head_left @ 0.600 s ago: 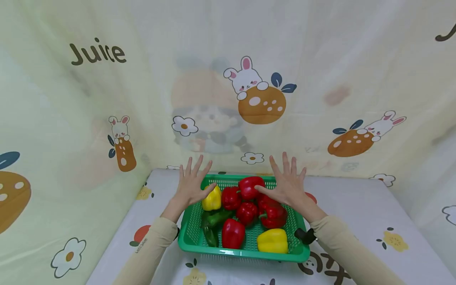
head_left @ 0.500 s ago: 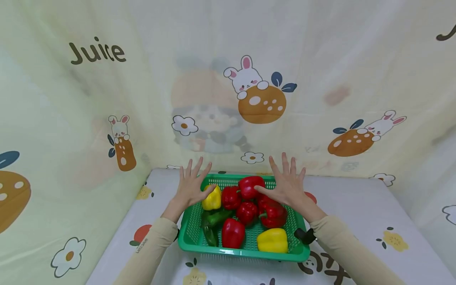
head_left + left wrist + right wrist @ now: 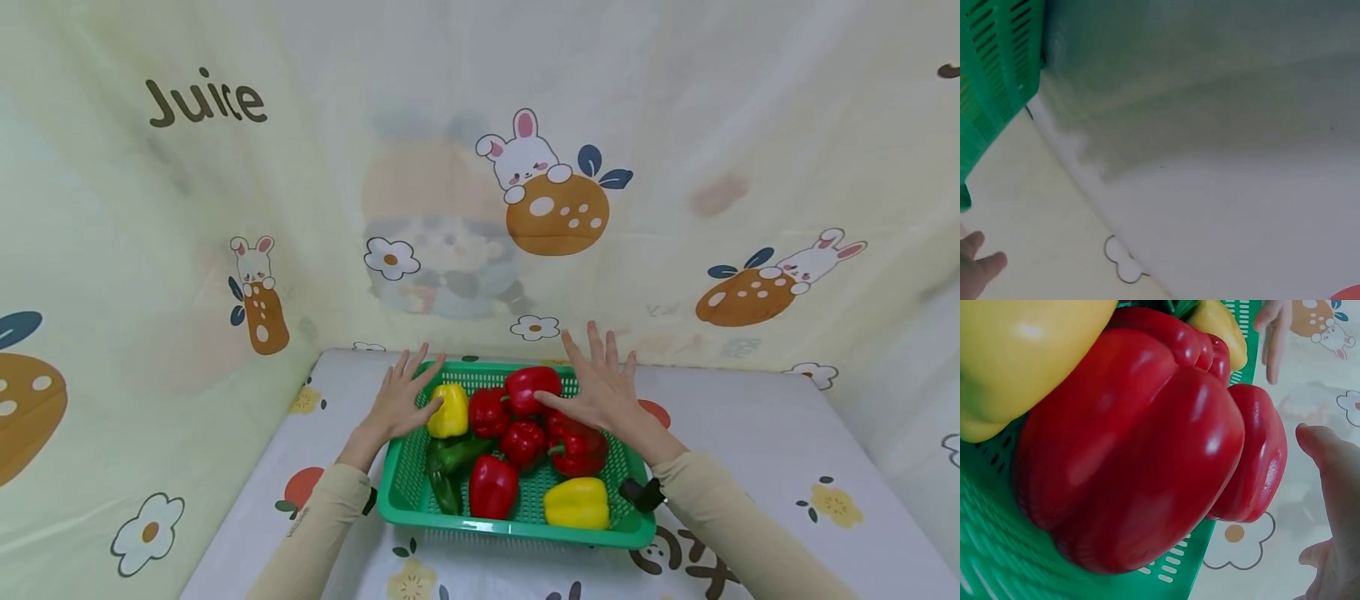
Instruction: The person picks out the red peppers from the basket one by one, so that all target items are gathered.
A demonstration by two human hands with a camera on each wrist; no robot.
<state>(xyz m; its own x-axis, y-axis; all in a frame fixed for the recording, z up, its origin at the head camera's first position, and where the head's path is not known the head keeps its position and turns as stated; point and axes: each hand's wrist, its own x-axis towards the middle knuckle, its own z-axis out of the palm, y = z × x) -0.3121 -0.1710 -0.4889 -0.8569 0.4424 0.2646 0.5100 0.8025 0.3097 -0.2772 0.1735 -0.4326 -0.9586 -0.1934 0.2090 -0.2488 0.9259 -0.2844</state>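
Note:
A green perforated basket (image 3: 517,527) holds several red bell peppers (image 3: 492,487), a yellow bell pepper (image 3: 450,417) at the back left and another yellow bell pepper (image 3: 577,503) at the front right. Long green peppers (image 3: 457,457) lie at its left. My left hand (image 3: 396,406) is over the basket's back left corner, fingers spread, thumb overlapping the yellow pepper in the head view. Over the back right side is my right hand (image 3: 602,387), fingers splayed, its thumb in front of the rearmost red pepper (image 3: 534,385). Neither hand holds anything. In the right wrist view, a big red pepper (image 3: 1141,450) fills the middle.
The basket stands on a table with a white printed cloth (image 3: 742,450). Printed curtain sheets (image 3: 660,250) hang behind and at both sides, close to the table's back edge. A dark wrist camera (image 3: 642,495) is strapped at the right wrist.
My left hand has turned a little, and its fingers look closer together. The right hand has shifted slightly left. The head view has tilted a little; the peppers have stayed in place.

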